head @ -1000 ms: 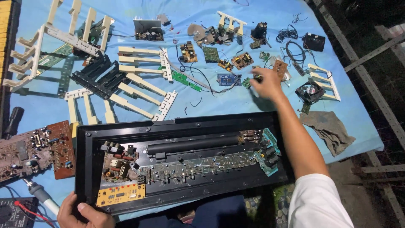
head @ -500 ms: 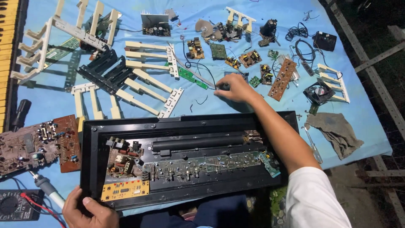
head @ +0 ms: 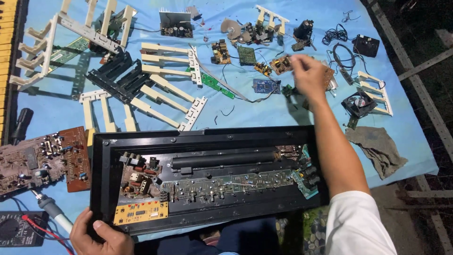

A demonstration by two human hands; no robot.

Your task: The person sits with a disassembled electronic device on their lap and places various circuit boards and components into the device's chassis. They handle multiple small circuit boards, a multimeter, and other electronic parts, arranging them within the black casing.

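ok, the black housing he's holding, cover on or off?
Off. The black housing lies open-side up, circuit boards exposed inside. Left hand grips its near corner.

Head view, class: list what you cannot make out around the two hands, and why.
- Right hand: blurred; whether it holds anything is unclear.
- Left hand: cut off by the bottom edge, gripping the black casing.
- Multimeter: cropped at the corner.
- Small circuit boards: parts too small to tell.

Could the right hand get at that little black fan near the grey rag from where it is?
Probably yes. The right hand hovers over the small boards, and the black fan lies uncovered on the blue sheet just beside it, with only loose cables nearby and nothing over it.
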